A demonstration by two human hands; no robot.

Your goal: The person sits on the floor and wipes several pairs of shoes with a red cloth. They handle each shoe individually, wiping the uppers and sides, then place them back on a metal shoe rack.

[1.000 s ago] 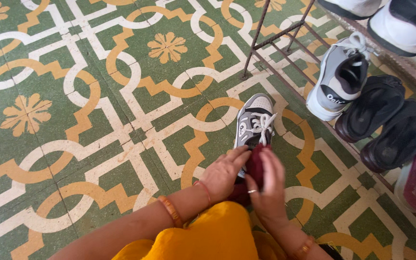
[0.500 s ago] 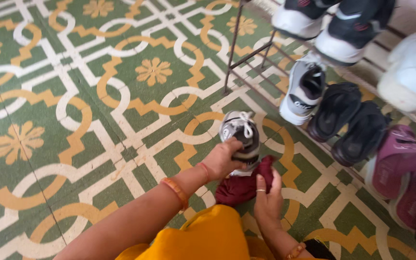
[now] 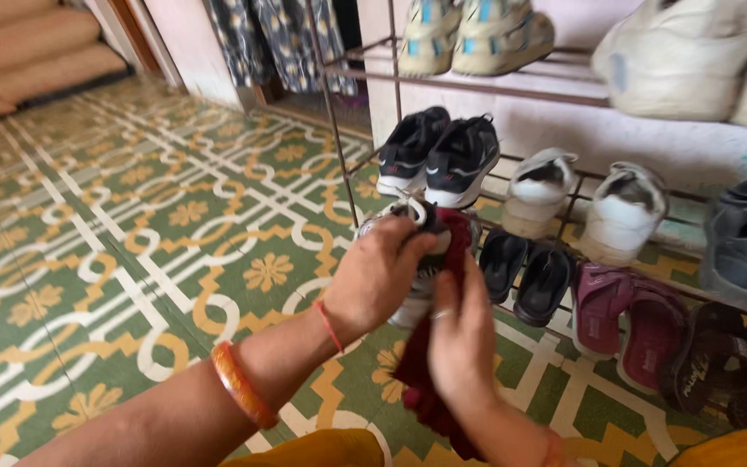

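Maroon cloth (image 3: 430,380) hangs from the right hand (image 3: 460,342), whose fingers press it flat against the grey and white sneaker (image 3: 417,259). The left hand (image 3: 378,277) is curled around that sneaker from its far side, holding it lifted above the patterned green floor (image 3: 175,225) (an orange bangle (image 3: 239,387) sits on that wrist). Just beyond the sneaker stands the metal shoe rack (image 3: 339,156). On its lowest level, right of the sneaker, lie black sandals (image 3: 525,272) and pink sandals (image 3: 628,320). On the shelf above are black trainers (image 3: 438,156) and white shoes (image 3: 585,199). Farthest up sit pale shoes (image 3: 473,30).
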